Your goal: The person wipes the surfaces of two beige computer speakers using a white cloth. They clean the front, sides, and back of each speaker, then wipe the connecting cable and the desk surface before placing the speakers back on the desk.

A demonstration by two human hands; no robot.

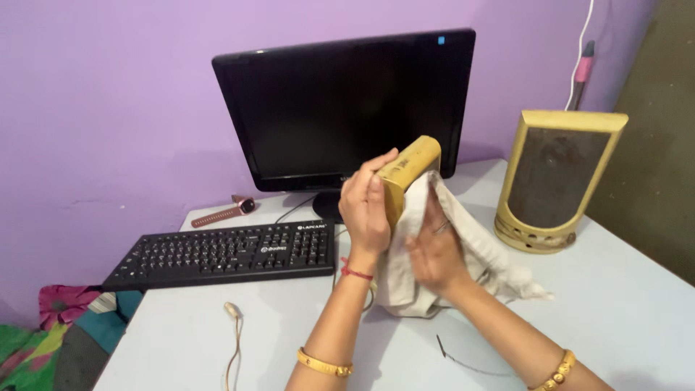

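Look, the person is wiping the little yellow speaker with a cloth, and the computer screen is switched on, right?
Not quite. The monitor is dark, so it looks off in the head view. The rest holds: the left hand grips the small yellow speaker while the right hand presses a pale cloth against it.

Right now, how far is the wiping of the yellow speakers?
In hand: the left hand holds one yellow speaker up while the right hand presses a pale cloth on it. The other speaker stands untouched on the table. Nothing looks finished.
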